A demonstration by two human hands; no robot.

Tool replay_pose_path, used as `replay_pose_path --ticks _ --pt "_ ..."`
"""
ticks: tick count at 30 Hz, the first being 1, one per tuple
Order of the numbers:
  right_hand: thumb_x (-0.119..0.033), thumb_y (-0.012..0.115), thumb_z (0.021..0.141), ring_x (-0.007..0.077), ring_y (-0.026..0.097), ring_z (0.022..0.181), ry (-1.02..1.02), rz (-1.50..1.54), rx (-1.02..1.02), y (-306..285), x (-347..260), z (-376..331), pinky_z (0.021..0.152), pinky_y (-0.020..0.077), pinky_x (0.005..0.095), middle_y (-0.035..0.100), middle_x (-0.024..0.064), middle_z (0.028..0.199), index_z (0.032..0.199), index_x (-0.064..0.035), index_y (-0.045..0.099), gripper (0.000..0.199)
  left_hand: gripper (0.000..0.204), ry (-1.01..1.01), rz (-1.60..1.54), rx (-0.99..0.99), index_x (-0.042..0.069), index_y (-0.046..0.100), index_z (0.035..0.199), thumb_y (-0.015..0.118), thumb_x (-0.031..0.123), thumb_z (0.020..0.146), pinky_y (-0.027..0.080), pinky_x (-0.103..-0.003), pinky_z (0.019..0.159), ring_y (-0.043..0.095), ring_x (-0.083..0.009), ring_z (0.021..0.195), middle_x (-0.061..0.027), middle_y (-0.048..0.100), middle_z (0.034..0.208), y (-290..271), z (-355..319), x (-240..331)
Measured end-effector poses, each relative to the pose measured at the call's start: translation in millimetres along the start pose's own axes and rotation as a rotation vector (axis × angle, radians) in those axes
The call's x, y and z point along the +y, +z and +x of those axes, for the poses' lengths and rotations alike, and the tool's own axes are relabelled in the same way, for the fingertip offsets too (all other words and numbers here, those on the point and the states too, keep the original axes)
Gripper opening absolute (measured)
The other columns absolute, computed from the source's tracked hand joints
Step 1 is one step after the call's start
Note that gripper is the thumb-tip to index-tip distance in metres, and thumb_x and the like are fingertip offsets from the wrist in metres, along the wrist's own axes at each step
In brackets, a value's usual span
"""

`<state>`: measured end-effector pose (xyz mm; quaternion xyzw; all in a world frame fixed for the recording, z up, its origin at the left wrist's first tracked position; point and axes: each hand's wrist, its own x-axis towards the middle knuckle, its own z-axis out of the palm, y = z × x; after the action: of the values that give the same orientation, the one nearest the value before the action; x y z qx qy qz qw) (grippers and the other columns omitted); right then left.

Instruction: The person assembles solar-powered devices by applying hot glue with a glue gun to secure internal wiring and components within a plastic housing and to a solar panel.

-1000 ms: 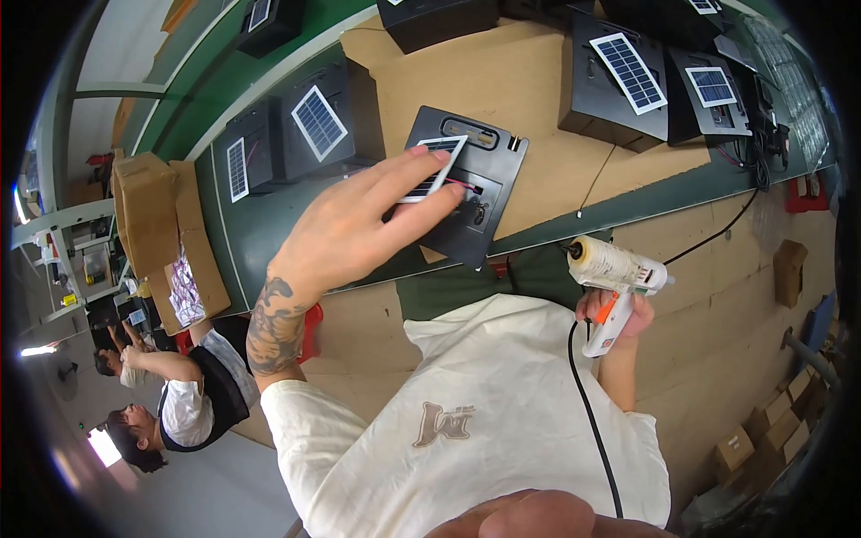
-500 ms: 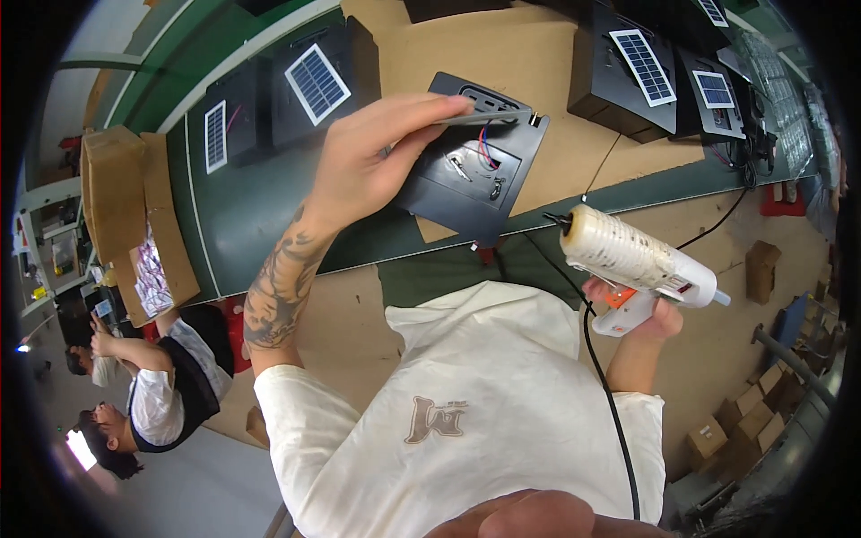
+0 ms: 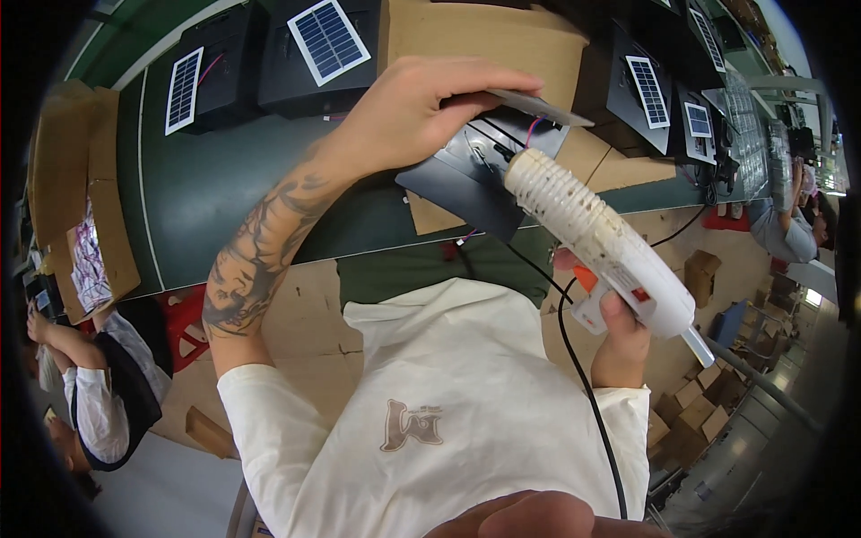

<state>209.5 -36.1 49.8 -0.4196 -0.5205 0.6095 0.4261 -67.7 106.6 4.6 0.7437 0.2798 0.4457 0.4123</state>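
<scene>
My left hand (image 3: 413, 108) pinches a thin solar panel (image 3: 549, 108), seen nearly edge-on and tilted above a black housing (image 3: 475, 193). Red and blue wires (image 3: 535, 127) rise from the housing beneath the panel. In my right hand (image 3: 623, 332) is a white hot glue gun (image 3: 610, 238), its barrel crusted with yellowish glue and fingers around the handle by the orange trigger. The gun's dark nozzle points at the housing, just below the panel; whether it touches cannot be seen. My left hand and the panel hide the far part of the housing.
Black boxes with solar panels stand at the left (image 3: 328, 40) and right (image 3: 647, 90) of the green table (image 3: 224, 197). Cardboard (image 3: 484, 36) lies under the housing. The gun's black cable (image 3: 587, 386) hangs over my shirt. Other people sit at both sides; an open carton (image 3: 117, 224) stands left.
The glue gun has moved left and up, bringing its nozzle over the housing under the panel. My left hand still holds the panel, now tilted differently. The whole view has shifted.
</scene>
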Motion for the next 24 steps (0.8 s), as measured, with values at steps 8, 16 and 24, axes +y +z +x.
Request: replay_pose_path --ticks 8,16,24 --pt "-0.001 0.058 0.091 0.0302 0.064 0.1 -0.014 -0.237 -0.025 0 -16 17 0.092 0.0495 0.0415 0.062 0.0196 0.118 0.134 0.006 0.05 0.044 0.032 -0.01 -0.053 0.028 0.002 0.066 0.118 0.055 -0.007 0.089 0.052 -0.028 0.091 0.068 -0.0202 0.102 -0.0103 0.07 0.113 2 -3 -11" --pt "-0.002 0.059 0.089 0.0243 0.064 0.088 -0.065 -0.255 0.023 11 -20 24 0.08 0.0516 0.037 0.066 0.0152 0.101 0.128 0.0068 0.053 0.04 0.034 0.071 -0.045 0.043 0.004 0.066 0.118 0.054 -0.007 0.089 0.051 -0.028 0.092 0.067 -0.0204 0.104 -0.0088 0.07 0.113 4 -3 -21" --pt "-0.001 0.061 0.089 0.0237 0.064 0.087 -0.031 -0.29 0.075 16 -28 19 0.079 0.0518 0.0361 0.065 0.015 0.101 0.129 0.0063 0.053 0.042 0.038 0.083 -0.04 0.03 0.006 0.066 0.12 0.051 -0.01 0.089 0.051 -0.029 0.095 0.066 -0.0206 0.107 -0.0079 0.069 0.116 6 -5 -22"
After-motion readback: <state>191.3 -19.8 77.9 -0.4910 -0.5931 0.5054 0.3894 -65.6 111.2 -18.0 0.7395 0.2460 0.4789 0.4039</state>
